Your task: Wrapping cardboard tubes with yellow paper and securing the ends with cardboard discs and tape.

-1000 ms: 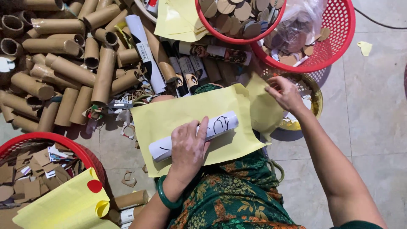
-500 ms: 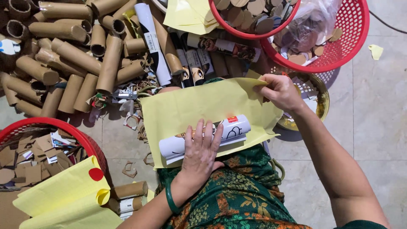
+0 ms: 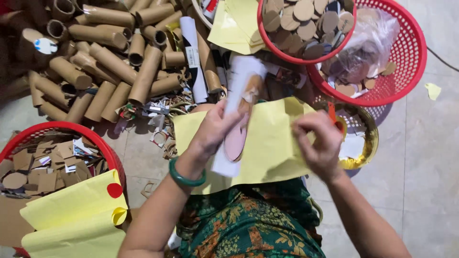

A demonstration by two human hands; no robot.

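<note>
Yellow paper (image 3: 272, 143) is held at the centre of the frame, above a lap in green patterned cloth (image 3: 248, 224), with a white printed tube (image 3: 241, 112) standing tilted against it. The tube is clasped by the left hand (image 3: 213, 131), fingers closed round its lower half, a green bangle (image 3: 184, 176) on the wrist. The sheet's right part is pinched by the right hand (image 3: 319, 143), fingers curled shut on the paper, forearm running down to the lower right. The wrapping of the tube appears to be the step in hand; the next move is judged to need the sheet's edge kept flat against the tube. Bare cardboard tubes (image 3: 110, 62) are heaped at upper left, and red baskets (image 3: 411, 52) of cardboard discs are seen at upper right.
</note>
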